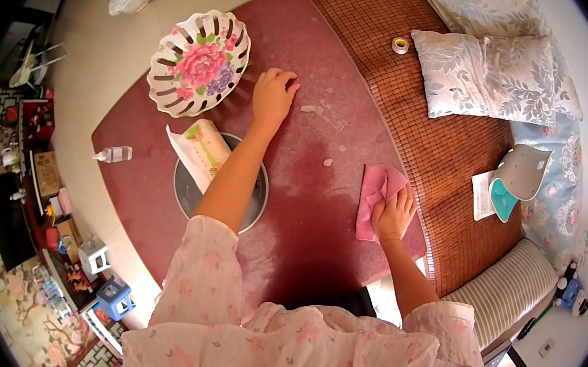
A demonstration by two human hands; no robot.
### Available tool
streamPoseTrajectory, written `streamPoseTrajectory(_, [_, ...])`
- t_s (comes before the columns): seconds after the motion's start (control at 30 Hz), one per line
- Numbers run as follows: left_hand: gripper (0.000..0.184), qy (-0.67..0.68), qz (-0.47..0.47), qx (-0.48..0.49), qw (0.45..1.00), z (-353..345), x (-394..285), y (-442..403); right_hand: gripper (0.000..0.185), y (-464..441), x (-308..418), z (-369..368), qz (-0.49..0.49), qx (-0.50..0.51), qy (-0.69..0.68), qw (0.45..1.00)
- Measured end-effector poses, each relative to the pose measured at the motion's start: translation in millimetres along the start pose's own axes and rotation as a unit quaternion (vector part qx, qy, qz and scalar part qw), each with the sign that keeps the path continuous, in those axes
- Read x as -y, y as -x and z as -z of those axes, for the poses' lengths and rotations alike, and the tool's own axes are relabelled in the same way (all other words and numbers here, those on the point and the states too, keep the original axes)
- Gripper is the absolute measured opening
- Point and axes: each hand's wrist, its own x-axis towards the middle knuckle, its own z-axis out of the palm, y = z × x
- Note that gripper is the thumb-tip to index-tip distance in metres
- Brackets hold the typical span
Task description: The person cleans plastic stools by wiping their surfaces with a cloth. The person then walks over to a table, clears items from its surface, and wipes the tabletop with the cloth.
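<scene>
On the dark red table, my right hand presses on a folded pink cloth near the right edge, its fingers over the fabric. My left hand is over the table farther forward, its fingers loosely bent and the thumb apart, with nothing visible in it. Just left of that hand stands an oval openwork fruit bowl with painted pink flowers. A soft pack of tissues lies on a round grey tray, partly hidden by my left forearm. Clear tape-like strips and a small pale scrap lie between my hands.
A small clear bottle lies near the table's left edge. To the right, a seat with a brown woven mat holds a tape roll, a grey patterned pillow and a striped cushion. A blue stool stands at lower left.
</scene>
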Motion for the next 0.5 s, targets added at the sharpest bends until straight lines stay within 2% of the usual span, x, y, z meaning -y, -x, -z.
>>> streamPoseTrajectory(0.23, [0.011, -0.005, -0.002, 0.063, 0.998, 4.8, 1.3, -7.4, 0.049, 0.9, 0.6, 1.2, -0.004, 0.007, -0.004, 1.000])
streamPoseTrajectory(0.5, [0.008, 0.023, 0.019, 0.051, 0.998, 2.8, 5.1, -6.3, 0.049, 0.4, 0.0, 0.3, -0.007, 0.011, 0.002, 1.000])
